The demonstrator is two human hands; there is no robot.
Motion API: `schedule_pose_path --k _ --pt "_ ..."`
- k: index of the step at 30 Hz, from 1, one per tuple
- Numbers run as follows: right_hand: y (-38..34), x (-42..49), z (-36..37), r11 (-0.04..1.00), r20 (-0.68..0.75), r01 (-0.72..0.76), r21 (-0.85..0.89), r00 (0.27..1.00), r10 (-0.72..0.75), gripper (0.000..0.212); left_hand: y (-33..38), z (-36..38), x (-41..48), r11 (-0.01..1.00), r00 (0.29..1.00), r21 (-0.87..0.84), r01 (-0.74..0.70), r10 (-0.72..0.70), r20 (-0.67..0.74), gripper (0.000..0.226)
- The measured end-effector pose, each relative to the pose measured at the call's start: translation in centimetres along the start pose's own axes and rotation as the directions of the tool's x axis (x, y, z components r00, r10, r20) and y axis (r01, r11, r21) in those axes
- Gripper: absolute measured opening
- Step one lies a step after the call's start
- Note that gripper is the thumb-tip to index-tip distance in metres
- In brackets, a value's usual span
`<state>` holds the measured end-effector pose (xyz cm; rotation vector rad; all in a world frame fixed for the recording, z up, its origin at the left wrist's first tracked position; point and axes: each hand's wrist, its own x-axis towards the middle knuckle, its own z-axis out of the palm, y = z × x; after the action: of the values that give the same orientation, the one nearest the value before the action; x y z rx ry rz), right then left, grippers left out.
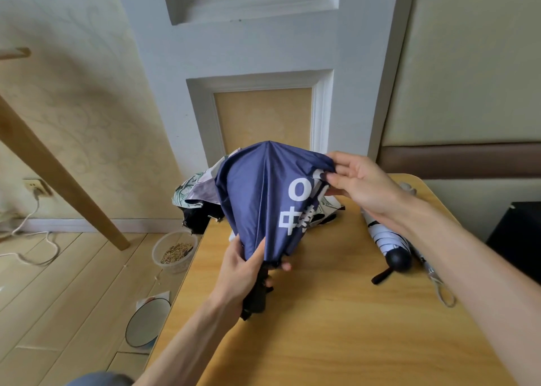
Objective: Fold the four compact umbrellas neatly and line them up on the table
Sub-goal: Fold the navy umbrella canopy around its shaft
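**Q:** Blue umbrella, where does it sit?
**A:** The blue umbrella (263,198) is held up over the middle of the wooden table (336,341). Its canopy is loose and bunched, with white lettering on the right panel. Its black handle (257,295) hangs at 6 o'clock.

**Q:** Hands?
**A:** The left hand (243,271) is curled round the neck of the canopy, just above the handle, gripping. The right hand (360,183), at 2 o'clock, pinches the canopy's edge between thumb and fingertips.

**Q:** Other umbrellas?
**A:** At 12 o'clock, behind the blue one, a patterned umbrella (193,192) lies unfolded at the table's far edge, spilling over it. At 3 o'clock a black-and-white umbrella (386,239) lies rolled on the table, round black knob toward the person. Just beside it, further right, lies a slimmer folded umbrella (426,264) with a grey wrist loop.

**Q:** Containers?
**A:** There are two, both on the floor left of the table. At 9 o'clock is a clear plastic tub (175,252) holding a shallow layer of brownish grainy stuff; I cannot tell what it is. At 7 o'clock is a white bowl (147,321) with a dark rim, tilted, its inside plain white.

**Q:** Further out?
**A:** A wall socket (36,186) at 9 o'clock has a white cable (44,239) trailing across the floorboards.
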<state>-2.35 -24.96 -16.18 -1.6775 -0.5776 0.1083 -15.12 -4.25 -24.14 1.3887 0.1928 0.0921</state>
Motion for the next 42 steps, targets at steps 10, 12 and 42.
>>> schedule_pose_path --k 10,12,42 --pt "-0.4 -0.5 0.6 0.982 -0.135 -0.065 -0.179 0.990 0.041 0.010 -0.8 -0.5 0.8 0.990 0.995 -0.128 0.061 -0.071 -0.076 0.046" --pt "-0.2 -0.5 0.5 0.966 -0.169 -0.065 -0.250 0.985 0.023 0.013 -0.9 -0.5 0.6 0.998 0.995 -0.070 0.005 -0.013 -0.103 0.038" --pt "3.2 -6.6 -1.7 0.971 -0.233 -0.141 0.192 0.955 0.184 0.045 -2.8 0.5 0.6 0.935 0.944 0.221 -0.277 0.308 -0.120 0.043"
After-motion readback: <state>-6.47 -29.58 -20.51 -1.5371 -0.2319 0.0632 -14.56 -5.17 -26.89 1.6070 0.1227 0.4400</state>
